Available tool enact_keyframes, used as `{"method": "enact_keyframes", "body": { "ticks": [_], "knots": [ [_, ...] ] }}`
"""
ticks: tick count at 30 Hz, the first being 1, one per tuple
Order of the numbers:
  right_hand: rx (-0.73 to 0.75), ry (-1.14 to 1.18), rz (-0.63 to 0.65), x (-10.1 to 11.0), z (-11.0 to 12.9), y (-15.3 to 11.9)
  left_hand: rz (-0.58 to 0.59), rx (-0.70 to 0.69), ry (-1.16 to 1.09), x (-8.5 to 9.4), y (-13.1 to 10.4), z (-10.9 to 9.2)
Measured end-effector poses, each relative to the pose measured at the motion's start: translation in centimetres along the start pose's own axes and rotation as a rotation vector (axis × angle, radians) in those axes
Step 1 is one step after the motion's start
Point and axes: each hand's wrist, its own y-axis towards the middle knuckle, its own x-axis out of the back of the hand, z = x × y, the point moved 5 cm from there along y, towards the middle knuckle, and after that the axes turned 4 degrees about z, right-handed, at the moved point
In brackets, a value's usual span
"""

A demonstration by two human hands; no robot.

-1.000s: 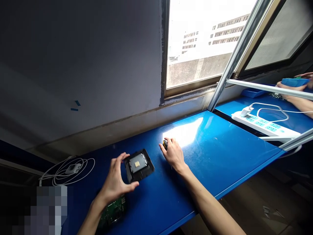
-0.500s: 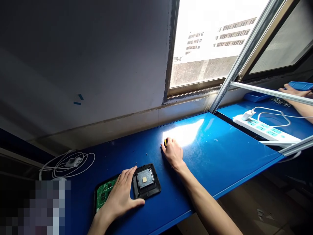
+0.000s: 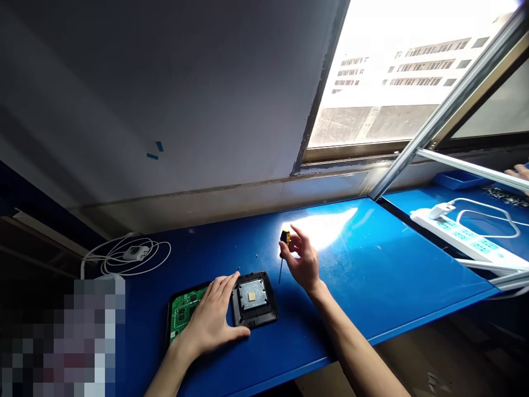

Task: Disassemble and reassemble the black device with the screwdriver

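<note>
My right hand (image 3: 303, 259) grips the yellow-and-black handle of a screwdriver (image 3: 285, 237) between thumb and fingers. Its thin shaft points down, to the right of a black plastic cover (image 3: 268, 314). A metal plate (image 3: 258, 288) with a small pale square pad (image 3: 252, 296) is fixed inside that cover. My left hand (image 3: 212, 320) lies with stretched fingers and thumb apart over the cover's left edge and a green circuit board (image 3: 181, 314) in a dark housing. It hides where the two parts meet. Tiny screws (image 3: 257, 255) lie on the blue table behind the cover.
A white cable with an adapter (image 3: 136, 253) lies coiled at the left. On the right, a white power strip (image 3: 463, 237) sits beyond a metal frame post (image 3: 397, 171). Behind it are a blue tray (image 3: 458, 179), small metal parts and another person's hand (image 3: 519, 171).
My right hand has raised the screwdriver from the tabletop, and its shaft now points down. My left hand stays over the device. The whole view has shifted slightly.
</note>
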Motion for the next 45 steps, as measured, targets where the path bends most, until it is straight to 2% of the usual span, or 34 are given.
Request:
{"method": "enact_keyframes", "body": {
  "ticks": [5, 11, 27, 34, 41, 45],
  "knots": [
    [0.19, 0.142, -0.133, -0.3, 2.0, -1.6, -0.002, -0.008, -0.007, 0.1, -0.1, -0.3],
    [0.283, 0.238, -0.123, -0.7, 3.6, -2.0, 0.0, -0.016, -0.009, 0.1, -0.1, -0.2],
    [0.282, 0.318, -0.062, -0.7, 4.1, -2.0, -0.002, -0.039, 0.002, 0.2, -0.2, -0.4],
    [0.304, 0.387, 0.025, -1.1, 6.1, -1.8, -0.007, -0.048, 0.014, 0.2, 0.0, -0.6],
    [0.345, 0.376, -0.073, -0.9, 7.6, -0.8, -0.004, -0.054, 0.02, 0.5, -0.1, -0.9],
    [0.331, 0.369, -0.008, -1.0, 8.1, -1.0, -0.009, -0.052, 0.019, 0.4, 0.0, -0.9]
  ]
}}
